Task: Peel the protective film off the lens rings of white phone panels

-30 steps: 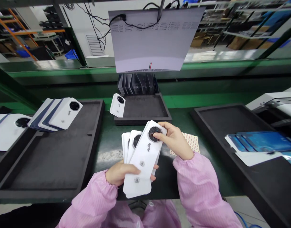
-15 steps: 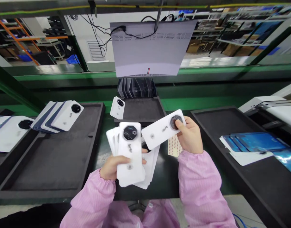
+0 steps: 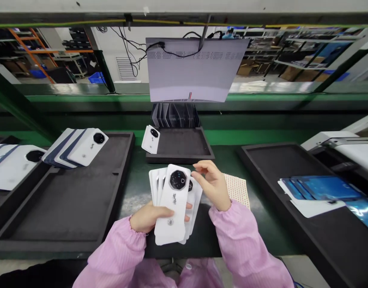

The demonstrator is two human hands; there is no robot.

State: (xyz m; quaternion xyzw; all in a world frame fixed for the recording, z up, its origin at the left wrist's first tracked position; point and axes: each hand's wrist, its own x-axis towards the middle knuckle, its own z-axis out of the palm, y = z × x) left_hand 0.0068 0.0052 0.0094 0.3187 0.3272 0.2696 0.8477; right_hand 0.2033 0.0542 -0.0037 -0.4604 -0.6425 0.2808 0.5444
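Note:
Several white phone back covers (image 3: pixel 174 208) are fanned out over the dark bench, each with a round black camera area near its top. My left hand (image 3: pixel 151 216) grips them, thumb across the front cover and fingertips showing at its right edge. My right hand (image 3: pixel 212 184) is just beside the fan's upper right corner, thumb and fingers bent but apart. Nothing shows between those fingers. Beyond the hands, more white covers (image 3: pixel 150 140) lean at the left end of a small black tray (image 3: pixel 184 159).
A white sheet of red dots (image 3: pixel 237 190) lies right of my right hand. On the left, a black tray (image 3: pixel 64 216) bears a stack of white covers (image 3: pixel 88 148). The right tray (image 3: pixel 316 224) holds blue-filmed panels (image 3: pixel 328 187). A screen (image 3: pixel 193 72) hangs ahead.
The single cover that my right hand held has left its fingers and joined the fan in my left hand. My right hand has moved left and down, and its fingers have parted.

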